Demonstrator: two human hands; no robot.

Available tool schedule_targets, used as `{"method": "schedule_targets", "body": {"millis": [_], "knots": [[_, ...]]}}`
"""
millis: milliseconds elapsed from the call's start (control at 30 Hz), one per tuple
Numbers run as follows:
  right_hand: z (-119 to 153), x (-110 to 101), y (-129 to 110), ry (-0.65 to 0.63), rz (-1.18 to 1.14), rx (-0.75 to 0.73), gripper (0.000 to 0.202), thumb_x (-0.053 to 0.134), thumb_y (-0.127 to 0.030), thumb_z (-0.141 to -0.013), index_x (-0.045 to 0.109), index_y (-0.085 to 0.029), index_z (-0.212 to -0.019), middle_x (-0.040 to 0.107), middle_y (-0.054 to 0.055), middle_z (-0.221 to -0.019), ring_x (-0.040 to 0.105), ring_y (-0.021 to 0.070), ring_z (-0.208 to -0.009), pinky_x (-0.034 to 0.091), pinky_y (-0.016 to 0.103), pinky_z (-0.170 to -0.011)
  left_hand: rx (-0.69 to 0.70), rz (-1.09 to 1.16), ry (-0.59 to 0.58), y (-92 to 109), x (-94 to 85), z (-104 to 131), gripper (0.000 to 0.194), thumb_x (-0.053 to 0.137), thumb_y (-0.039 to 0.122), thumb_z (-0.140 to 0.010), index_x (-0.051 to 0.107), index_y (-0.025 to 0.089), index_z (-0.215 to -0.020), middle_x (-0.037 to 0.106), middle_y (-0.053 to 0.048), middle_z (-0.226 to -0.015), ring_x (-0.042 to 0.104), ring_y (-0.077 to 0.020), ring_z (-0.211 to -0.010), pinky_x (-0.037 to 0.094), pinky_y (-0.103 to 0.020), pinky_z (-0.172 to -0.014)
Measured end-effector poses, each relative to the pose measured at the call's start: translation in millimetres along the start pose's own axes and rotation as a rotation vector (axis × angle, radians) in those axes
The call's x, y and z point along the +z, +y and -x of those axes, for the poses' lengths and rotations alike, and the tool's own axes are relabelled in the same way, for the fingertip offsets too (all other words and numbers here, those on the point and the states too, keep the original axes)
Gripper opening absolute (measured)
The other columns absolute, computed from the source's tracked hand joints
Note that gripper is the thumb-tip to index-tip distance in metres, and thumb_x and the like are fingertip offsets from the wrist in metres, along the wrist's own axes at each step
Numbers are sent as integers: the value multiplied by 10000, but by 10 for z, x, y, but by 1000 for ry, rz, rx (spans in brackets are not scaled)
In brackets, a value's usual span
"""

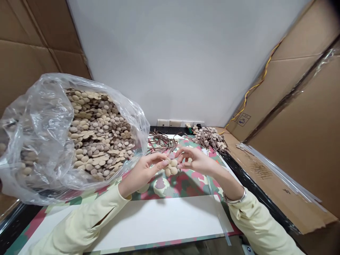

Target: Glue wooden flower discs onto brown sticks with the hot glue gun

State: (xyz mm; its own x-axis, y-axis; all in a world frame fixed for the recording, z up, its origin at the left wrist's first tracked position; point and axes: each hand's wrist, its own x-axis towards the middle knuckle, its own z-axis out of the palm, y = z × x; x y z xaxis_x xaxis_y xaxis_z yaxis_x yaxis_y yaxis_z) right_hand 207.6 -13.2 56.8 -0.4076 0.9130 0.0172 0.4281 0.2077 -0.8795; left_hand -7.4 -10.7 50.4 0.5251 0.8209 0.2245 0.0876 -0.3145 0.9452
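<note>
A beige padded flower [171,168] with rounded petals is up in front of me, above the patterned table cover. My left hand [145,171] pinches it at its left side between thumb and fingers. On its other side, my right hand [195,161] has curled fingers, with the thumb against the right petals; whether a thin strip is also between these fingers cannot be made out. Just beyond the hands lies a loose heap of thin brown strips [162,141]. To the left, a clear plastic bag [50,106] gapes over many similar flowers [101,138] in beige and greyish tones.
At the back right sits a pile of flowers with brown strips [209,138]. A white sheet [148,219] covers the table's front. Cardboard [305,117] stands on both sides, with clear plastic strips [281,177] at the right. A yellow cable [248,94] runs down beside the wall sockets [175,123].
</note>
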Motion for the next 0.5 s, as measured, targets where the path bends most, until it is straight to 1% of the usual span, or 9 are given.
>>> {"method": "schedule_targets", "body": {"millis": [100, 167, 267, 367, 433, 500], "knots": [[-11, 32, 11, 38, -12, -35, 93, 633, -219, -702, 640, -159, -774, 645, 28, -749, 592, 145, -724, 450, 254, -651, -38, 81, -68, -68, 104, -66, 206, 532, 350, -832, 646, 179, -837, 664, -25, -818, 608, -158, -774, 451, -244, -720], [-29, 43, 61, 65, -57, -32, 61, 625, -213, -701, 651, -158, -703, 642, 18, -707, 577, 137, -691, 442, 255, -655, -100, 193, -108, -123, 153, -85, 212, 531, 357, -832, 628, 169, -854, 659, -30, -783, 605, -152, -726, 452, -249, -683], [-45, 79, 147, 86, -130, -26, 70, 617, -213, -698, 656, -156, -693, 636, 11, -682, 556, 125, -641, 423, 247, -622, -166, 339, -128, -184, 198, -91, 209, 551, 348, -826, 612, 156, -879, 640, -28, -731, 582, -131, -673, 439, -240, -647], [-51, 146, 186, 115, -196, -8, 103, 612, -244, -711, 646, -147, -696, 641, 26, -704, 563, 130, -645, 421, 255, -637, -174, 440, -115, -224, 219, -97, 190, 567, 330, -822, 615, 149, -858, 617, -15, -695, 553, -107, -648, 424, -227, -644], [-63, 191, 184, 119, -275, 27, 92, 598, -228, -711, 633, -144, -698, 638, 26, -691, 569, 132, -638, 426, 258, -641, -177, 482, -114, -251, 228, -100, 182, 570, 323, -822, 613, 148, -849, 617, -18, -709, 553, -106, -659, 422, -228, -651], [-83, 225, 176, 94, -345, 64, 63, 586, -193, -694, 624, -144, -702, 625, 15, -659, 565, 126, -608, 424, 252, -615, -193, 487, -109, -276, 235, -99, 182, 575, 321, -821, 611, 148, -868, 632, -31, -755, 571, -113, -683, 429, -237, -673]]}}
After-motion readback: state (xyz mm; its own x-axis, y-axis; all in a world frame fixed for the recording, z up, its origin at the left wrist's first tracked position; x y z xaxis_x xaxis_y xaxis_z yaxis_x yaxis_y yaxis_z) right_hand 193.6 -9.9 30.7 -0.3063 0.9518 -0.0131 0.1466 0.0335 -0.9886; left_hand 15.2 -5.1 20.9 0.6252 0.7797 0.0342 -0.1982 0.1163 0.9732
